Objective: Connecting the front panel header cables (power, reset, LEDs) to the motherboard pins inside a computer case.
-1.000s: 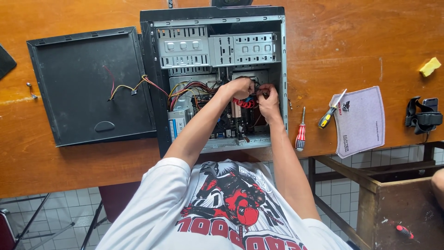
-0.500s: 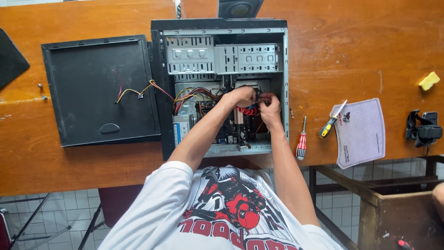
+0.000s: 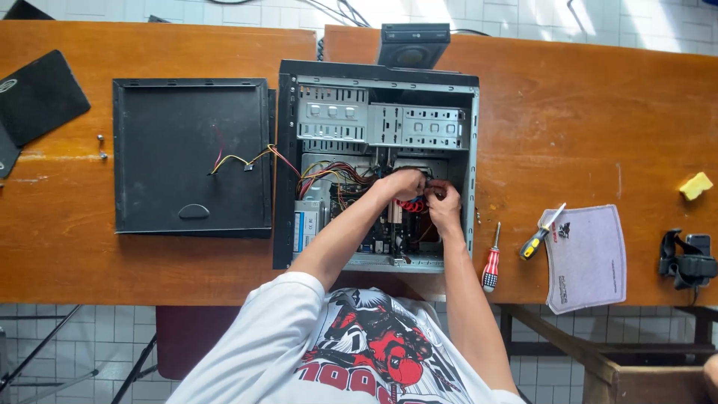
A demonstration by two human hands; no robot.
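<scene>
You are reaching both hands into the open computer case (image 3: 378, 120) at the desk (image 3: 568, 112) middle — left hand (image 3: 404, 183) and right hand (image 3: 446, 206) fingers pinching the red cables (image 3: 410, 203) inside.

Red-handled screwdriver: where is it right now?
In the head view, the red-handled screwdriver lies on the wooden table, just right of the open computer case and left of the yellow-handled screwdriver.

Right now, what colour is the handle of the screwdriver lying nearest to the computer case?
Red and white striped, on the screwdriver right of the computer case; head view.
</scene>
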